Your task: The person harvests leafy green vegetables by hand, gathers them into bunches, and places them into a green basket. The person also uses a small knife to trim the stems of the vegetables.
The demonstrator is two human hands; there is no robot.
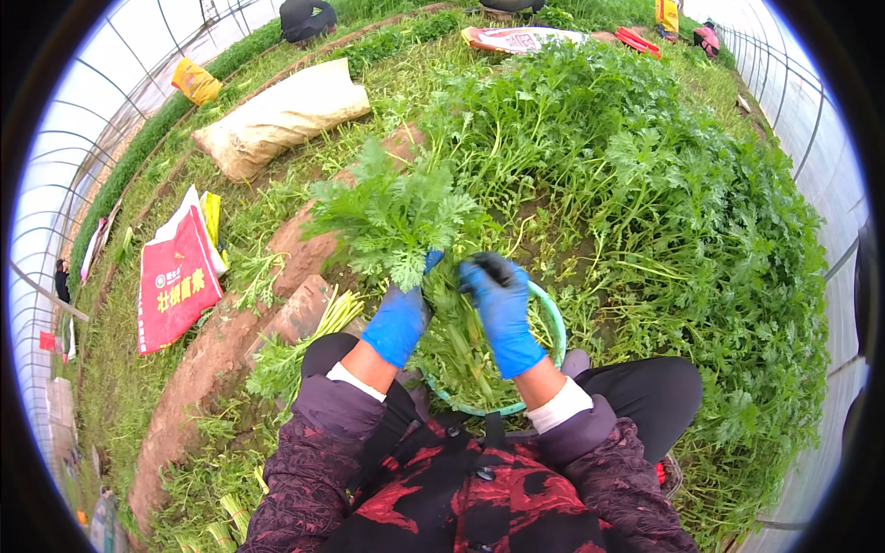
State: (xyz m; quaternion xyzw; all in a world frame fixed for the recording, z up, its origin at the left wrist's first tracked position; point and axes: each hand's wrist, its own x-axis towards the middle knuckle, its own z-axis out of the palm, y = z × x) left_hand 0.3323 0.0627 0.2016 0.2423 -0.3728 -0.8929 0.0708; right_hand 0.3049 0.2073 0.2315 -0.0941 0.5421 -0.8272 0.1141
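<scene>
My left hand [401, 318], in a blue glove, grips the lower part of a bunch of leafy greens [394, 214] with feathery lobed leaves. The leaves fan out above and hide most of my fingers. My right hand [501, 304], gloved in blue with dark stains on the fingers, is curled just right of the bunch; whether it pinches a stem cannot be seen. Beneath both hands, between my legs, is a green-rimmed basin [559, 323] holding loose stems and leaves [463, 345]. A bundle of cut greens [339, 311] lies by my left knee, stem ends pointing away.
Dense standing greens [691, 228] fill the right side. A bare soil ridge [200, 377] runs along the left, beside a red printed bag [180, 276] and a full pale sack [283, 121]. Tied bundles [235, 515] lie lower left. Other people [304, 21] crouch farther off.
</scene>
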